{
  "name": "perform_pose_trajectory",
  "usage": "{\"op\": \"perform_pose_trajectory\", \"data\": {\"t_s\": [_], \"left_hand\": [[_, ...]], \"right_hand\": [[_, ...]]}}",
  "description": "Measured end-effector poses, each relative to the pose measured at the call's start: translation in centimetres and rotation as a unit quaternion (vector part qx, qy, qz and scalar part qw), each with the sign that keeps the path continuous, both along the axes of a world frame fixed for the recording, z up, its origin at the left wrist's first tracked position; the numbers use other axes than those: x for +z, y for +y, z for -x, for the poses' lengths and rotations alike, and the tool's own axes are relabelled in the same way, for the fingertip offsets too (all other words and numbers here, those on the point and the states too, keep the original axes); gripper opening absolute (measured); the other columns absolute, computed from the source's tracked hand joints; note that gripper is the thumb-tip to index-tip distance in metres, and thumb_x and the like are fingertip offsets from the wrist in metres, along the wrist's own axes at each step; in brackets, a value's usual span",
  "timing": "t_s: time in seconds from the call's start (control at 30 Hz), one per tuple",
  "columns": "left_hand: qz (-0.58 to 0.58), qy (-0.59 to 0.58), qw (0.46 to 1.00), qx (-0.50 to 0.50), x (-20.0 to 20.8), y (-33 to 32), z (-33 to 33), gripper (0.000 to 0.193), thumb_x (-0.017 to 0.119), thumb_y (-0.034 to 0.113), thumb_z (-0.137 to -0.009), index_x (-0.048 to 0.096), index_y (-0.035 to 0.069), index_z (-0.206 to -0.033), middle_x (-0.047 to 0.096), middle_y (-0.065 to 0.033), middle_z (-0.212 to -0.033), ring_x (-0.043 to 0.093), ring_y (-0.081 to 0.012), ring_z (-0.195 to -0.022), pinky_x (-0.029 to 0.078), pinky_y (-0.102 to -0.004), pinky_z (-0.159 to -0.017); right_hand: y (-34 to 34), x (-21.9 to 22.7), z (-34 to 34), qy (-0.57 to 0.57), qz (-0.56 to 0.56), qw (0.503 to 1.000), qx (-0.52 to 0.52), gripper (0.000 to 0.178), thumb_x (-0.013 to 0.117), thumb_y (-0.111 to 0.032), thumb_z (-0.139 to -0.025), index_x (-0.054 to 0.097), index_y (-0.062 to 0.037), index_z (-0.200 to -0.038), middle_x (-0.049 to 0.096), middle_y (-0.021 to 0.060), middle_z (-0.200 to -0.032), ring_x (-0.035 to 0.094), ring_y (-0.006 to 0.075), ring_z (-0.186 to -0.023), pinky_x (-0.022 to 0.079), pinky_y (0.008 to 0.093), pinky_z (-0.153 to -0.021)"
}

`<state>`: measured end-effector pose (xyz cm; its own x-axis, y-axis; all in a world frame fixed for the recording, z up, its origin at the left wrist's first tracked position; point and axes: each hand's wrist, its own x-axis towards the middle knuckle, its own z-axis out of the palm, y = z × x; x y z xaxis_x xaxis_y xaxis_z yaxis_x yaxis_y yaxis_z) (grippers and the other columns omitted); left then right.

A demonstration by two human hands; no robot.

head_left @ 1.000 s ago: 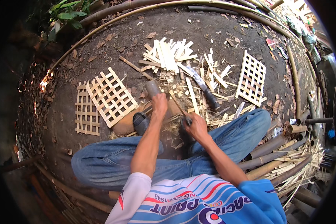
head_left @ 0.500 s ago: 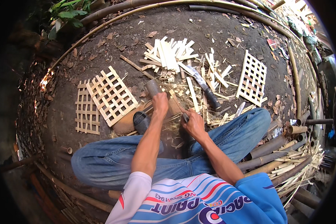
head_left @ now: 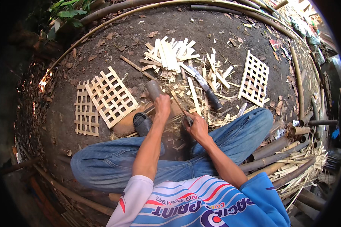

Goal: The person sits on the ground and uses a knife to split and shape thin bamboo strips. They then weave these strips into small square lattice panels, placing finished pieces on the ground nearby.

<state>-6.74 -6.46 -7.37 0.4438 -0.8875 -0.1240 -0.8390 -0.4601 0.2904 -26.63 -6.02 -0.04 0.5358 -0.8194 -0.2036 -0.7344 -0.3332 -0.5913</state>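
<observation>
A thick dark bamboo tube (head_left: 154, 89) slants in front of my left hand (head_left: 162, 104), whose fingers are wrapped round it. My right hand (head_left: 197, 128) grips a tool with a narrow brownish blade (head_left: 177, 102); it looks like a thin saw, though its teeth are too small to see. The blade points up and away, beside the tube. Beyond my right hand, a large knife (head_left: 201, 81) with a black handle lies across loose bamboo strips. Two woven bamboo lattices (head_left: 111, 96) overlap on the left, and another lattice (head_left: 254, 77) leans on the right.
A pile of pale bamboo slats (head_left: 167, 56) lies on the dark earth ahead. A stick (head_left: 134, 66) rests to its left. My sandalled foot (head_left: 142, 124) is near my left forearm. Bamboo poles (head_left: 271, 160) and a heap of split strips (head_left: 301, 164) lie at the right.
The blade in my right hand shows longer and steeper than before, its tip farther forward. My left hand stays on the bamboo tube.
</observation>
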Motion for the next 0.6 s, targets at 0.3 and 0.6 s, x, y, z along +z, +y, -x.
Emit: {"op": "perform_pose_trajectory", "data": {"t_s": [0.3, 0.6], "left_hand": [[0.031, -0.078, 0.996, 0.016, -0.4, -0.2, 0.9, 0.010, 0.062, 0.004, -0.083, 0.071, 0.001, -0.083, 0.070, -0.0193, -0.086, 0.070, -0.0335, -0.086, 0.057, -0.0415, -0.075], [0.020, -0.066, 0.998, -0.004, -0.2, -0.4, 0.6, 0.013, 0.060, 0.002, -0.084, 0.073, -0.001, -0.084, 0.070, -0.0209, -0.088, 0.071, -0.0341, -0.084, 0.058, -0.0420, -0.073]], "right_hand": [[0.1, 1.6, -0.4, -0.014, 0.007, 1.000, 0.000, 0.041, 0.069, -0.023, -0.084, 0.067, -0.0182, -0.125, 0.059, 0.0137, -0.088, 0.064, 0.0354, -0.081, 0.051, 0.0468, -0.070], [1.4, 2.4, 1.0, 0.010, 0.024, 1.000, 0.013, 0.041, 0.069, -0.021, -0.083, 0.067, -0.0131, -0.123, 0.059, 0.0140, -0.088, 0.063, 0.0353, -0.083, 0.051, 0.0464, -0.071]]}}
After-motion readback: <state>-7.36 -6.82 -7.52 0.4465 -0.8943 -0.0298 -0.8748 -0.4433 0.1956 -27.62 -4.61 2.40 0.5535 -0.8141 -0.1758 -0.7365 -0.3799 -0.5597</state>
